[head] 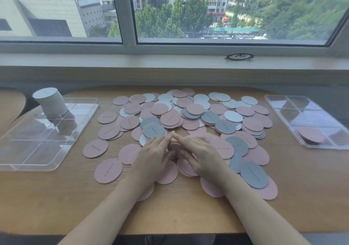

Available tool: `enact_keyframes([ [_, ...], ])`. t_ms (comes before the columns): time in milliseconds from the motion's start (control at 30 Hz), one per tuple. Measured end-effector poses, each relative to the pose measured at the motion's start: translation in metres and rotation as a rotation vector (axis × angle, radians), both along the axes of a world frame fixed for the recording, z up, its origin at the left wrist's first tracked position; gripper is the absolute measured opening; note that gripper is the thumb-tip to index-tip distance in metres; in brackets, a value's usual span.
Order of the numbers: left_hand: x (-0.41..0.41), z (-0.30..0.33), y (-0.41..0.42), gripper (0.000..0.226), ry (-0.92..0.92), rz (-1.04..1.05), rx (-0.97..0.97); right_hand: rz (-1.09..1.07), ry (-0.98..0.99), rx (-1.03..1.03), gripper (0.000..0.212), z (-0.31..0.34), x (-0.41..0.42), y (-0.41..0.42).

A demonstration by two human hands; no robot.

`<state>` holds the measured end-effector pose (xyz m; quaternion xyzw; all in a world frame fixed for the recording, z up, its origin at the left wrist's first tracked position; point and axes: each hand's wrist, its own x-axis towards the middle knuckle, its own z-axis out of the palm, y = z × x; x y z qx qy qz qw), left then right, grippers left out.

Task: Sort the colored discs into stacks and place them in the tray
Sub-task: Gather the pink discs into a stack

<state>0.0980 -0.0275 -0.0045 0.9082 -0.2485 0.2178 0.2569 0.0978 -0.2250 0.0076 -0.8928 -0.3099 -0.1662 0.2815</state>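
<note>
Pink, grey and white discs (190,112) lie scattered in a loose heap across the middle of the wooden table. My left hand (153,154) and my right hand (200,150) meet at the fingertips over a small stack of pink discs (173,145). They enclose it from both sides, with the thumbs tucked in at its near edge. A clear divided tray (28,150) at the left holds a tall stack of white discs (50,101) in a far compartment. A second clear tray (283,103) at the right holds a low stack of pink discs (309,135).
The table's front edge (170,233) runs just below my forearms. A pair of glasses (238,56) lies on the windowsill behind the table. Another rounded wooden tabletop (9,105) shows at the far left.
</note>
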Motion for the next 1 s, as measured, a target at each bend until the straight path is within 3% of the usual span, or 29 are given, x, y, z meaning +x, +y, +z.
enact_keyframes([
  [100, -0.003, 0.002, 0.001, 0.033, -0.011, -0.021, -0.006, -0.122, -0.052, -0.029, 0.050, 0.004, 0.001, -0.007],
  [233, -0.005, 0.006, 0.003, 0.012, 0.036, -0.002, -0.076, -0.478, -0.001, -0.086, 0.059, 0.007, 0.008, -0.028],
  [333, -0.007, 0.009, 0.003, 0.004, 0.068, 0.012, -0.131, -0.512, 0.190, -0.255, 0.074, 0.007, 0.008, -0.037],
  [433, -0.007, 0.011, 0.003, 0.004, 0.088, 0.002, -0.147, -0.484, 0.213, -0.385, 0.078, 0.006, 0.007, -0.033],
  [867, -0.008, 0.012, 0.004, 0.004, 0.126, -0.030, -0.170, -0.403, 0.067, -0.068, 0.032, 0.007, 0.007, -0.030],
  [1000, -0.008, 0.013, 0.005, 0.005, 0.140, -0.049, -0.179, -0.388, 0.101, 0.055, 0.024, 0.009, 0.007, -0.031],
])
